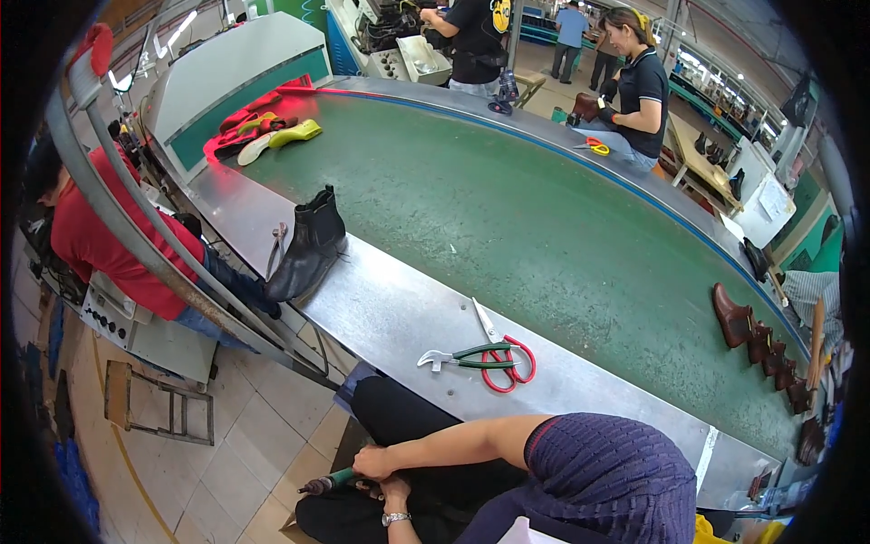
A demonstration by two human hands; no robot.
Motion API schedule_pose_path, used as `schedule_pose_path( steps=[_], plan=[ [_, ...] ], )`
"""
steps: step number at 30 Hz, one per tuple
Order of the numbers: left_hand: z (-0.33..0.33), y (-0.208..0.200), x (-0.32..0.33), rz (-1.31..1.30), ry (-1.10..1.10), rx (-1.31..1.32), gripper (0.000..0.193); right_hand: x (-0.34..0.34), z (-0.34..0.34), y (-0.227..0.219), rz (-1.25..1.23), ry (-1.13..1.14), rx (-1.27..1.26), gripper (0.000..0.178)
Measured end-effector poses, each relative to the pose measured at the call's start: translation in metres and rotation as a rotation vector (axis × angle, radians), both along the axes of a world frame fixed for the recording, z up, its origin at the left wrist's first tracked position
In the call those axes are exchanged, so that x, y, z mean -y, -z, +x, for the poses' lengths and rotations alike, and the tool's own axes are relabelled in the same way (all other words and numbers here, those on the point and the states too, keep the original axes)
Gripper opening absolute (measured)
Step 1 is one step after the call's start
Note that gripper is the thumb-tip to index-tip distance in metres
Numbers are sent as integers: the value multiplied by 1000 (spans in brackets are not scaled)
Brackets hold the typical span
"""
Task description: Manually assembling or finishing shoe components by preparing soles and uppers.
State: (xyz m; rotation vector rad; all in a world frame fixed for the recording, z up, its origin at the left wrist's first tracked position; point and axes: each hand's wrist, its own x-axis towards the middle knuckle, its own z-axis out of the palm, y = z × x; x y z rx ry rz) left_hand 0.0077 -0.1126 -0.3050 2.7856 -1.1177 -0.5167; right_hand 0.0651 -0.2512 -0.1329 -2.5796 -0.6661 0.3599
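My right hand (pixel 371 462) is closed around a tool with a green barrel (pixel 342 477) and a dark metal end, held low over my black-trousered legs. Its exact kind is not clear. Just below, my left hand (pixel 395 490), with a watch at the wrist, is closed close to the tool; what it grips is hidden. On the metal edge of the work line lie green-handled pliers (pixel 471 356), crossing red-handled scissors (pixel 501 355). Farther left along that edge stands a black ankle boot (pixel 313 243), with metal pincers (pixel 276 248) beside it.
A green belt (pixel 507 227) runs beyond the metal edge (pixel 390 299). Brown shoes (pixel 732 317) line its right end; yellow-green shoe lasts (pixel 294 133) lie at far left. A curved metal frame (pixel 154 238) and a small stool (pixel 170 408) stand left. Co-workers sit and stand around.
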Motion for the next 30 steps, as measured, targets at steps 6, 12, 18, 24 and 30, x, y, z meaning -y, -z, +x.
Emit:
schedule_pose_path(
  steps=[6, 12, 18, 24, 30],
  plan=[
    [-14, 50, -26, -126, 6, 412, 22, -9, 0, -7, -27, -49, -15, 14],
    [-13, 63, -2, -256, 145, 460, 20, 7, -3, 14, -2, 28, -80, 20],
    [-14, 75, -20, -87, 79, 411, 21, -9, 1, 1, 28, -30, -87, 20],
    [-17, 75, -16, -76, 91, 378, 21, -8, 2, 0, 25, -29, -85, 20],
    [-21, 75, -23, -58, 94, 348, 21, -6, 3, -8, 32, -58, -117, 22]
  ],
)
